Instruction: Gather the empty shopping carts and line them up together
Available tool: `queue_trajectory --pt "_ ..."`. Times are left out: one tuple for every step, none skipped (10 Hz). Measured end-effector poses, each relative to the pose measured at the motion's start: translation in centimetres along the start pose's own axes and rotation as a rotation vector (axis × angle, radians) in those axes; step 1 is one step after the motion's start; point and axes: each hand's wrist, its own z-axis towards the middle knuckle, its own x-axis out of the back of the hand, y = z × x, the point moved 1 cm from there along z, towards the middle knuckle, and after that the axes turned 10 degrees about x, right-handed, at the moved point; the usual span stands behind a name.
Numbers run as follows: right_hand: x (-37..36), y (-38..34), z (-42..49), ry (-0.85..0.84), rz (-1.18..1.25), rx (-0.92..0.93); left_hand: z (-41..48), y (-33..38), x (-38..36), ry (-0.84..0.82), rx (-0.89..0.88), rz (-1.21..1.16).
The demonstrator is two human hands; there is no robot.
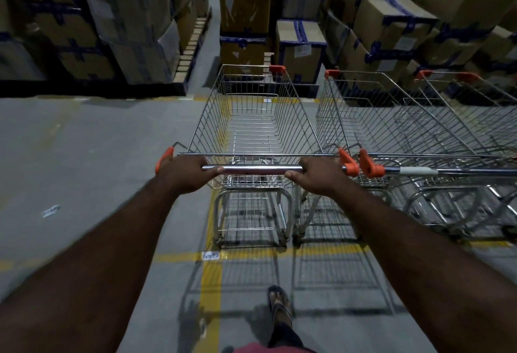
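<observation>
Outstretched, left hand (pixel 186 172) and right hand (pixel 316 175) apparently wrap the cart handle (pixel 254 169).

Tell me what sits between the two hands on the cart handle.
In the head view, only a bare stretch of the chrome handle bar lies between the left hand and the right hand; both grip it.

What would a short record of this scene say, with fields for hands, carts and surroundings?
left hand: grips the chrome handle bar of the empty silver wire shopping cart, near its left end
right hand: grips the same bar, near its right end
neighbours: second empty wire cart beside it on the right, third cart beyond
ahead: stacked brown cardboard boxes with blue tape
floor: grey, yellow painted line
</observation>
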Motion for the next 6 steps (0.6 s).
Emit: queue_trajectory --pt "-0.1 0.2 0.0 -0.013 0.01 0.008 0.1 -0.7 -0.4 0.02 -0.012 0.009" --pt "0.1 0.4 0.0 -0.062 0.036 -0.025 0.0 -0.2 -0.4 0.001 -0.014 0.002" --pt "1.0 -0.3 0.2 -0.115 0.088 -0.081 0.0 -0.5 -0.3 -0.012 -0.032 0.029" --pt "2.1 -1.0 0.8 -0.233 0.138 -0.161 0.4 -0.6 0.5 -0.068 -0.045 0.045" --pt "3.3 -1.3 1.9 -0.392 0.183 -0.232 1.3 -0.6 1.1 -0.076 -0.06 0.032" --pt "4.1 -0.9 4.0 -0.501 0.175 -0.266 3.3 -0.8 1.9 -0.092 -0.043 -0.02"
